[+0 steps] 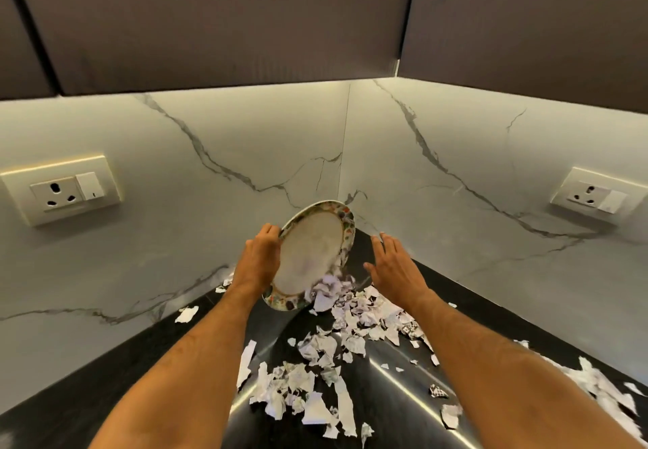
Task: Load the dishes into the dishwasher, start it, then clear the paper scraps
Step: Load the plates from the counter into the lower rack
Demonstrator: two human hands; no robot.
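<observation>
The left hand has its grip curled round the far-left rim of a flowered plate, tilted steeply with its low edge among the paper scraps on the dark table in the far corner. The right hand hovers flat, fingers spread, holding nothing, just right of the plate. This looks like the scrap-clearing step, though the plate is blurred: next, sweep the pile onto the plate with the flat hand. The scraps carry print too small to read; the wall sockets show no legible markings.
</observation>
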